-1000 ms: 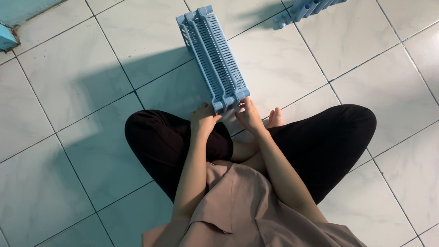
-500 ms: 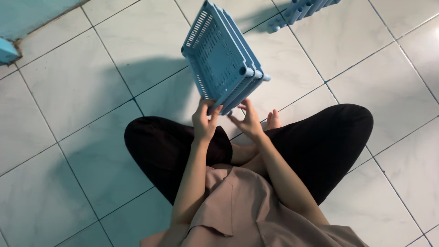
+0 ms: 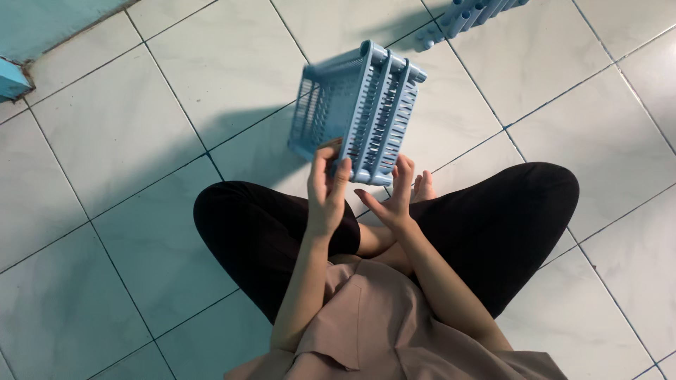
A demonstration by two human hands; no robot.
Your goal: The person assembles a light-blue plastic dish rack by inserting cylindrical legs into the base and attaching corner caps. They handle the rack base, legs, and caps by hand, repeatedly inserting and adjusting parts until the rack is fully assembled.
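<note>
Bare tile floor left; blue tubes (top) crowd ahead.

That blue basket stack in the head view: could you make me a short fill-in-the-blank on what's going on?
1. Both hands hold a stack of slotted plastic baskets coloured ____.
2. The left hand has its grip on the stack's ____ edge.
3. The floor is covered in pale ____.
4. The person sits with legs ____.

Missing words: blue; lower; tiles; crossed
</note>
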